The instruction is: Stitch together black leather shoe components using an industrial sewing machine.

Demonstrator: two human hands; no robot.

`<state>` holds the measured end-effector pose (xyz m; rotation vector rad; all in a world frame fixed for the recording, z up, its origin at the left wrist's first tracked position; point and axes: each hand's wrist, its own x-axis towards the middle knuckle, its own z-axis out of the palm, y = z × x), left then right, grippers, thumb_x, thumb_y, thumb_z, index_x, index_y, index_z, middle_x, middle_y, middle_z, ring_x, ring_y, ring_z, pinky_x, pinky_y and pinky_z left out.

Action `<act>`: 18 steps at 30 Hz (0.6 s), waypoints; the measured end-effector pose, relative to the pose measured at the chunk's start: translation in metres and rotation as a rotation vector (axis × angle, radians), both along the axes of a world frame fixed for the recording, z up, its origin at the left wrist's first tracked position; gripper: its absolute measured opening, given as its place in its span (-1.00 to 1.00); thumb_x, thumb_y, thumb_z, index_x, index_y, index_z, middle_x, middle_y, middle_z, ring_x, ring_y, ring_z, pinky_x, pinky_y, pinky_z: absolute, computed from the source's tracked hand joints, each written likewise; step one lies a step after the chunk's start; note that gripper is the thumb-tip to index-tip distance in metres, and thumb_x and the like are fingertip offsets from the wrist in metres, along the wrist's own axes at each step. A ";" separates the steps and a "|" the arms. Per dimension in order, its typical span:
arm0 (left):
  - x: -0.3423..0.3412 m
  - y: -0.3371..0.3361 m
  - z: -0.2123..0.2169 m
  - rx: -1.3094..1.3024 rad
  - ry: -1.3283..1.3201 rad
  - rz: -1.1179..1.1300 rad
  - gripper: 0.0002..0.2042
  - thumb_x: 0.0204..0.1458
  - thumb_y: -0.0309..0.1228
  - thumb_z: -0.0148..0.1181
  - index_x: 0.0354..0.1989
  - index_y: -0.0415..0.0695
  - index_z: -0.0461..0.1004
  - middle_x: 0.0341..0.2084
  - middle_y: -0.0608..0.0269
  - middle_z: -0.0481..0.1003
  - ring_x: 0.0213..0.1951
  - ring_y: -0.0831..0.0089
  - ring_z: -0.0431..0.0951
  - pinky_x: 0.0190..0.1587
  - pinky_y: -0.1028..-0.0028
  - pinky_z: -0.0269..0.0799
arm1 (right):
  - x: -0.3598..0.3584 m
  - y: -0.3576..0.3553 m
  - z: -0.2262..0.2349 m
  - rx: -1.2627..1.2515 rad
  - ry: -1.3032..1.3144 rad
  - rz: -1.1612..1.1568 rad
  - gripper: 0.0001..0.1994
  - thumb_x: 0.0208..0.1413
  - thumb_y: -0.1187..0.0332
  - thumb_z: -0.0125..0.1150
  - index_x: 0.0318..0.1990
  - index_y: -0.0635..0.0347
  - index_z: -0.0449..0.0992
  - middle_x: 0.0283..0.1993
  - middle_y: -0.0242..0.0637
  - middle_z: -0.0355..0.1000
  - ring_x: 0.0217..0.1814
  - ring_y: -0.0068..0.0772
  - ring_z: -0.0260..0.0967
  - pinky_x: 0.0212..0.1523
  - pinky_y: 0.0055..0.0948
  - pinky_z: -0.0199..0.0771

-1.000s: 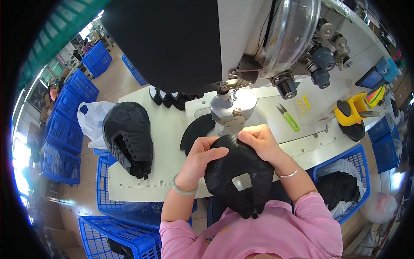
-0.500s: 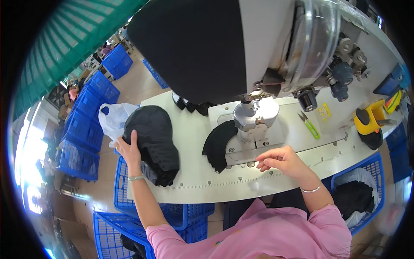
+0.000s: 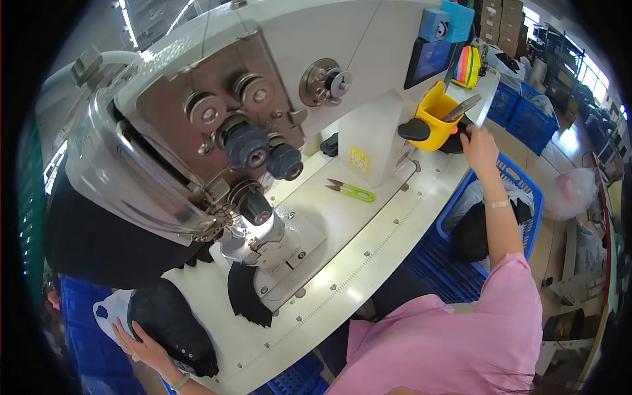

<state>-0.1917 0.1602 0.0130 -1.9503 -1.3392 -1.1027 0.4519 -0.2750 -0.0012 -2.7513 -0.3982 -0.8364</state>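
Note:
At the lower left my left hand (image 3: 146,350) lies with fingers spread against the side of a stack of black caps (image 3: 168,322). A white plastic bag (image 3: 113,315) shows behind that stack. Far to the right, my right hand (image 3: 481,153) has bent fingers at a dark rounded item (image 3: 454,141) beside a yellow holder (image 3: 434,115); what the fingertips grip, if anything, is hidden. Between my hands stands a sewing machine (image 3: 197,164). Overlapping black curved fabric pieces (image 3: 247,296) lie at its needle area. Green-handled thread snips (image 3: 352,191) rest on the white table (image 3: 342,283).
A blue basket (image 3: 536,210) with black pieces in a bag stands below the table's right edge. More blue crates (image 3: 89,322) are at the left. A small screen (image 3: 428,62) and a rainbow-striped item (image 3: 466,67) sit at the back right.
The view has swung to the right. My right hand has gone from in front of the machine to the yellow holder. My left hand stays at the cap stack.

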 end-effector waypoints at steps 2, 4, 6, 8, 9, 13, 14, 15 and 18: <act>0.024 -0.011 -0.001 -0.018 -0.014 -0.112 -0.61 0.25 -0.29 0.00 0.18 -0.23 0.35 0.22 -0.06 0.27 0.25 0.08 0.23 0.26 0.21 0.11 | 0.038 -0.001 -0.003 -0.015 0.004 -0.058 -0.63 0.04 0.21 0.23 -0.03 0.17 0.46 0.03 -0.01 0.41 0.04 0.05 0.40 -0.04 -0.13 0.48; 0.051 -0.027 0.005 -0.025 -0.027 -0.213 -0.62 0.24 -0.31 0.00 0.16 -0.24 0.36 0.21 -0.06 0.28 0.24 0.08 0.25 0.26 0.21 0.11 | 0.088 -0.007 -0.018 -0.011 0.094 -0.141 -0.57 0.03 0.26 0.20 0.06 0.18 0.40 0.19 0.05 0.31 0.13 0.12 0.35 0.05 -0.08 0.43; 0.085 -0.041 0.009 -0.176 -0.053 -0.421 -0.65 0.21 -0.38 0.03 0.14 -0.23 0.37 0.20 -0.04 0.28 0.22 0.07 0.26 0.25 0.23 0.12 | 0.153 -0.047 -0.027 -0.032 0.228 0.022 -0.56 0.04 0.31 0.12 0.11 0.22 0.36 0.16 0.14 0.33 0.15 0.17 0.33 0.11 -0.05 0.37; 0.077 -0.060 0.012 -0.246 -0.042 -0.452 -0.68 0.18 -0.45 0.06 0.11 -0.21 0.39 0.17 -0.03 0.30 0.21 0.07 0.27 0.24 0.25 0.14 | 0.121 0.006 -0.026 -0.148 0.337 0.217 -0.68 0.07 0.34 0.03 -0.05 0.26 0.49 -0.20 0.17 0.49 -0.06 0.17 0.44 0.02 -0.02 0.41; 0.088 -0.064 0.012 -0.333 -0.094 -0.493 -0.69 0.15 -0.48 0.09 0.08 -0.21 0.42 0.15 -0.02 0.31 0.19 0.08 0.29 0.22 0.27 0.17 | 0.134 -0.006 -0.027 -0.147 0.230 0.160 -0.73 0.08 0.34 0.02 -0.14 0.22 0.55 -0.23 0.13 0.50 -0.09 0.16 0.44 -0.02 0.01 0.42; 0.108 -0.068 0.002 -0.458 -0.036 -0.576 -0.70 0.02 -0.54 0.16 -0.03 -0.21 0.48 0.04 -0.02 0.41 0.12 0.07 0.37 0.17 0.27 0.25 | 0.120 -0.024 -0.025 -0.017 -0.085 0.112 -0.69 0.17 0.25 -0.07 -0.21 0.26 0.56 -0.22 0.11 0.49 -0.12 0.18 0.44 -0.10 0.02 0.41; 0.114 -0.071 -0.005 -0.579 -0.084 -0.571 -0.72 0.00 -0.53 0.18 -0.06 -0.21 0.48 0.04 0.01 0.42 0.11 0.08 0.39 0.17 0.25 0.27 | 0.125 -0.033 -0.033 0.259 -0.053 -0.028 -0.67 0.21 0.20 -0.05 -0.15 0.23 0.56 -0.17 0.09 0.50 -0.11 0.13 0.46 -0.12 -0.09 0.44; 0.129 -0.070 -0.012 -0.612 -0.041 -0.650 -0.73 0.02 -0.50 0.19 -0.07 -0.20 0.48 0.05 0.01 0.42 0.10 0.07 0.40 0.15 0.24 0.29 | 0.149 -0.075 -0.045 0.522 -0.216 -0.040 -0.67 0.21 0.19 0.04 -0.07 0.23 0.55 -0.14 0.02 0.53 -0.13 -0.04 0.51 -0.11 -0.25 0.46; 0.160 -0.078 -0.044 -0.759 -0.017 -0.794 -0.68 0.01 -0.44 0.25 -0.03 -0.18 0.46 0.08 -0.04 0.39 0.11 0.01 0.39 0.14 0.22 0.31 | 0.148 -0.138 -0.080 1.237 -0.041 0.184 -0.69 0.11 0.40 0.15 0.00 0.28 0.53 -0.11 -0.22 0.53 -0.09 -0.23 0.47 -0.02 -0.39 0.42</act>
